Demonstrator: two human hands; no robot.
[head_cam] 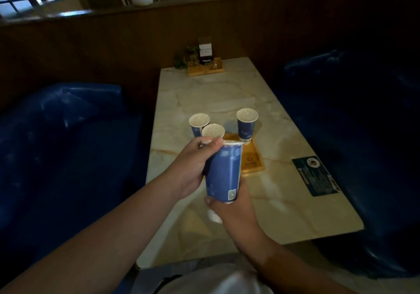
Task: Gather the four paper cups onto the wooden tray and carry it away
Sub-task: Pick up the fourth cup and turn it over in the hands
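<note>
I hold a tall blue paper cup (223, 173) tilted above the near part of the wooden tray (253, 159). My left hand (193, 164) grips its upper side near the rim. My right hand (231, 205) clasps its base from below. A second cup (246, 124) stands upright on the tray's far end. Two more cups stand to the left: one (198, 124) farther back and one (213, 131) just behind my left fingers. Their bases are hidden, so I cannot tell whether they rest on the tray or on the table.
The pale marble table (227, 93) runs away from me between dark blue padded benches (68, 134). A dark blue card (316, 175) lies at the right edge. A wooden holder (205, 67) with a sign and a small plant sits at the far end against the wooden wall.
</note>
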